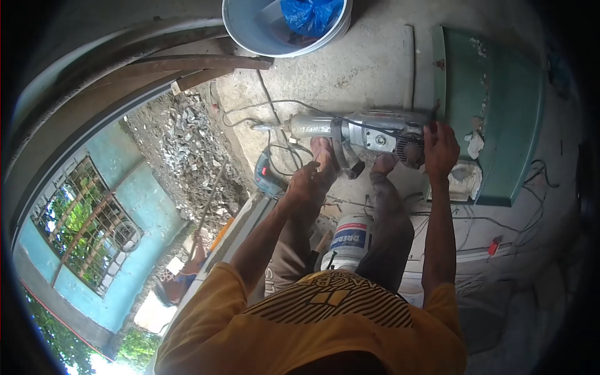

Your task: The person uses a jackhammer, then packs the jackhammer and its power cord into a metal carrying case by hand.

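I hold a heavy silver demolition hammer [369, 130] level above the concrete floor, its chisel tip pointing left. My left hand [307, 180] is shut on the black side handle below the tool's barrel. My right hand [440, 149] grips the tool's rear end by the motor housing. My two bare feet show just under the tool. Its cord trails across the floor to the left.
A white bucket [262, 31] with a blue bag stands at the top. A green panel [506, 112] lies on the right. A blue drill [267, 176], a white can [350, 240], loose cables and rubble [187, 150] are around. Another person [178, 284] is lower left.
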### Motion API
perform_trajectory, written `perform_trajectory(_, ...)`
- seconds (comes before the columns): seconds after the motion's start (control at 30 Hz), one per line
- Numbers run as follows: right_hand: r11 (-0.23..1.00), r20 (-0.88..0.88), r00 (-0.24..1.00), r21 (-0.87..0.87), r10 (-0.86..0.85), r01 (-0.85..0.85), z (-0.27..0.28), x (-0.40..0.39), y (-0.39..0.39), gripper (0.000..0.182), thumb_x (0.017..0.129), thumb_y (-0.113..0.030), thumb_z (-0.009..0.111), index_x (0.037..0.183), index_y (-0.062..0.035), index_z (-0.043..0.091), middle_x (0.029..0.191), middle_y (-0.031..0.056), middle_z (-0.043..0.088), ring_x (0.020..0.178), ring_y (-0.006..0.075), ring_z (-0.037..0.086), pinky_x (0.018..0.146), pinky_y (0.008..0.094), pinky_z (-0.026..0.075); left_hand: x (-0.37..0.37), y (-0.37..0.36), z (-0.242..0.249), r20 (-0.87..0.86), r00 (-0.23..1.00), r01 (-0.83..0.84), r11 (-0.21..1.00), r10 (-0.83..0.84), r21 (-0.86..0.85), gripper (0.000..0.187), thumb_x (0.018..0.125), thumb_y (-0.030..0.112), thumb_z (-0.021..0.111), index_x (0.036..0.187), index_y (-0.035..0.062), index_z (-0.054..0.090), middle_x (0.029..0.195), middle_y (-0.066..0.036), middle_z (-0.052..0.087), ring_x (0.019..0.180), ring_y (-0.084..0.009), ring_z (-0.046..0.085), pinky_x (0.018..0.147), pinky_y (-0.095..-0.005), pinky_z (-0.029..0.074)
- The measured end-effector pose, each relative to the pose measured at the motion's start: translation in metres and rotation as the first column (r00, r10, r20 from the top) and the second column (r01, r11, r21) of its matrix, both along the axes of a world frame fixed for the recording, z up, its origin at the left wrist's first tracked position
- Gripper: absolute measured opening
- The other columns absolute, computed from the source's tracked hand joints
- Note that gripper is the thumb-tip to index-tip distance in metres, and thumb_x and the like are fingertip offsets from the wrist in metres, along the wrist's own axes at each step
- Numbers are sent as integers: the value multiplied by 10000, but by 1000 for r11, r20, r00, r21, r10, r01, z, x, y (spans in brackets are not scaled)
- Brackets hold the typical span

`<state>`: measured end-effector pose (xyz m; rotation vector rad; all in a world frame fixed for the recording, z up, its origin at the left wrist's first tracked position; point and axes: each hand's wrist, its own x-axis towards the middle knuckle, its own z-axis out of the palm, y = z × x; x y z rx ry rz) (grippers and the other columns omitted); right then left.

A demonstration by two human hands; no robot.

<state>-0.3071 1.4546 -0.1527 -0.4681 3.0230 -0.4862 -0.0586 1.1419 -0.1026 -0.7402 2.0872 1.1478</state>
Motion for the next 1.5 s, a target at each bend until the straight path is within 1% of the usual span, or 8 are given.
perform_trajectory(0.2, 993, 118, 990, 105, -73, 61, -4, -27, -17, 380, 867, -426, 670, 1009, -73, 682, 785, 134, 669, 746, 339, 650, 654, 432, 503, -93, 42, -38, 62, 998, -39, 992, 31, 118, 392, 866, 205, 647, 1213, 30, 596, 1070, -215, 651, 898, -321, 678, 801, -386, 529)
perform_trajectory(0.57, 990, 375, 926, 139, -45, -8, -42, -129, -77, 529, 971, -503, 467, 1020, -22, 682, 858, 264, 650, 840, 444, 629, 736, 496, 458, -174, -18, -74, -428, 875, 264, 964, -227, 29, 420, 912, 211, 611, 1289, 47, 524, 1170, -218, 586, 1050, -391, 603, 917, -469, 494)
perform_trajectory(0.87, 978, 307, 935, -166, 176, -130, -159, -178, -63, 476, 992, -419, 486, 1123, 6, 658, 1027, 246, 662, 903, 370, 626, 851, 431, 455, -145, -34, -31, -397, 804, 230, 847, -443, -480, 455, 825, 113, 619, 1262, 13, 541, 1119, -171, 585, 988, -308, 607, 822, -412, 482)
perform_trajectory(0.97, 951, 14, 962, -152, 273, -268, -146, -165, -74, 413, 1000, -351, 498, 1151, 2, 650, 1047, 217, 664, 885, 337, 633, 839, 400, 463, -144, -19, -24, -406, 759, 262, 810, -509, -525, 465, 818, 152, 571, 1257, 0, 547, 1032, -125, 579, 983, -243, 578, 817, -357, 430)
perform_trajectory(1.07, 946, 346, 931, -246, -118, 211, -87, -146, -120, 366, 1005, -297, 501, 1147, 7, 646, 1059, 181, 662, 923, 319, 631, 850, 382, 463, -148, -20, -13, -418, 751, 348, 844, -511, -407, 492, 803, 153, 589, 1270, 6, 544, 1053, -125, 577, 994, -240, 573, 834, -365, 444)
perform_trajectory(1.2, 917, 269, 899, -301, 345, -261, -92, -128, -137, 348, 997, -279, 509, 1105, 25, 639, 1047, 189, 648, 924, 330, 630, 845, 403, 473, -146, -37, -2, -512, 663, 309, 822, -547, -478, 431, 856, 162, 586, 1255, 1, 560, 999, -141, 606, 920, -248, 601, 826, -378, 472)
perform_trajectory(1.33, 862, 295, 820, -303, 491, -407, -87, -78, -167, 315, 970, -273, 547, 1037, 16, 652, 1012, 205, 656, 921, 368, 636, 823, 407, 479, -136, -74, 25, -688, 710, 18, 980, -152, -198, 401, 831, 85, 645, 1216, -6, 576, 967, -197, 631, 918, -324, 640, 780, -397, 491)
perform_trajectory(1.5, 800, 316, 762, -436, 565, -412, -108, -59, -164, 292, 944, -265, 591, 908, 21, 638, 833, 222, 610, 795, 409, 591, 721, 433, 460, -111, -91, 36, -711, 692, -380, 901, 125, -211, 422, 888, 236, 680, 1262, 56, 604, 1097, -132, 672, 1031, -220, 622, 889, -338, 487)
